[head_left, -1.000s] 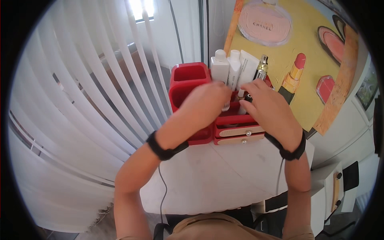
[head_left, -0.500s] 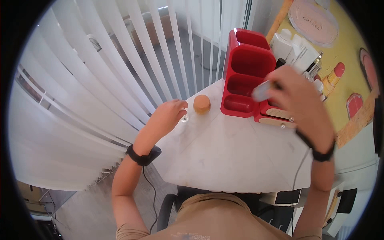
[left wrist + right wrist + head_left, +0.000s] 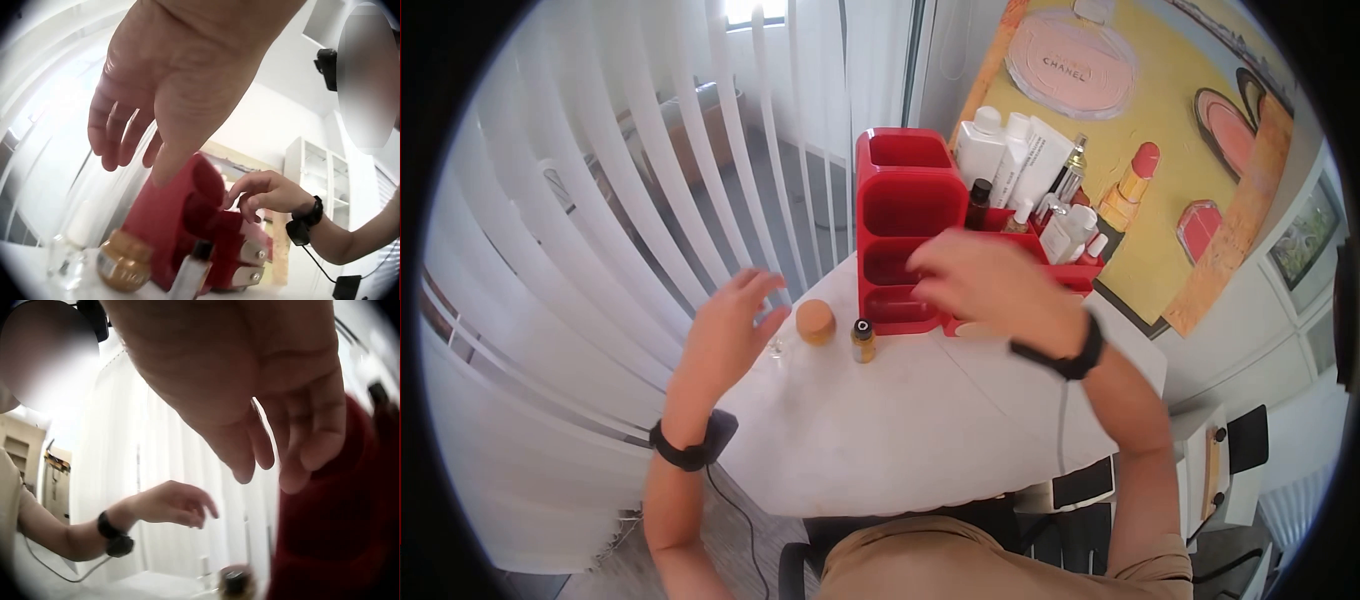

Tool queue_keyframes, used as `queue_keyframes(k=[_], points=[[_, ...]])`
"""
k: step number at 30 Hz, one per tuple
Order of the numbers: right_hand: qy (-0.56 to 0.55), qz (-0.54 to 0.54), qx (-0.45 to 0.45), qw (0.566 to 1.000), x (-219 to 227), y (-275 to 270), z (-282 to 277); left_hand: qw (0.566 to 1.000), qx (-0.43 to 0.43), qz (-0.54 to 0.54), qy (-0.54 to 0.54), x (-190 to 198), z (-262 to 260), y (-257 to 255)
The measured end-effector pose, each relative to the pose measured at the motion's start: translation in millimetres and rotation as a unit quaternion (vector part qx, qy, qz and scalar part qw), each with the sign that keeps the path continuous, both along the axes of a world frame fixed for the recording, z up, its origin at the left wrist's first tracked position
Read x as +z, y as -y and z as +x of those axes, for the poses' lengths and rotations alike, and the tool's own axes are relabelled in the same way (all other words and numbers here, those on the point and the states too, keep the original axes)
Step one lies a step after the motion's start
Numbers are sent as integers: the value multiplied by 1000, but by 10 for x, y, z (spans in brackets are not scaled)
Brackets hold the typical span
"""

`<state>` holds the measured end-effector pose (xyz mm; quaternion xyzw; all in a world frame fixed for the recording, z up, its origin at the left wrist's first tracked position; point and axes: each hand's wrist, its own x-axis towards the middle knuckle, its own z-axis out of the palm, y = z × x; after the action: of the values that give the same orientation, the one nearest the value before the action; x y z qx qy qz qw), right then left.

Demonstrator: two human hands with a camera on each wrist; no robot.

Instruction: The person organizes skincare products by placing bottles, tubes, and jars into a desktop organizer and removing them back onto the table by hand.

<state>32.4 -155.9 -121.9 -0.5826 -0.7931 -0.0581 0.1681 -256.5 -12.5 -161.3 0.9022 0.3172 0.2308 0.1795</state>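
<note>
My left hand (image 3: pixel 722 335) hovers with loose fingers just above a small clear glass bottle (image 3: pixel 775 350) at the table's left edge. Beside that bottle stands a jar with a tan lid (image 3: pixel 815 322). A small amber-looking bottle with a black cap (image 3: pixel 862 342) is upright to the jar's right. In the left wrist view the same jar (image 3: pixel 123 259) and black-capped bottle (image 3: pixel 190 275) sit below my hand. My right hand (image 3: pixel 995 285), fingers loosely bent and holding nothing, is over the front of a red organizer (image 3: pixel 910 212), covering part of its drawers.
White bottles (image 3: pixel 980 148) and a white tube (image 3: pixel 1042 168) stand in the organizer's back right, with several small bottles in front. The organizer's left compartments show bare red insides. Vertical blinds (image 3: pixel 650 200) hang along the left, and a painted board (image 3: pixel 1090 130) leans behind.
Both hands have left the organizer's right part. The left hand let go of the clear bottle by the jar; the right hand set the black-capped bottle on the table and drew back rightward.
</note>
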Motion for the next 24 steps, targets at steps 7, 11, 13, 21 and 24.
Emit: queue_keyframes(k=[7,11,13,21,24], points=[[215,37,-211,953,313,-107,1045,914,-195,343,96,678,1758,177],[196,51,-194,960,96,-245,1106,895,-169,407,-66,591,2506,104],[191,39,-211,958,45,-269,1090,887,-159,412,-137,647,2622,94],[57,75,-212,973,711,380,290,860,-252,441,35,1079,1250,124],[-63,-26,-60,996,228,531,-103,970,-155,183,-22,781,444,405]])
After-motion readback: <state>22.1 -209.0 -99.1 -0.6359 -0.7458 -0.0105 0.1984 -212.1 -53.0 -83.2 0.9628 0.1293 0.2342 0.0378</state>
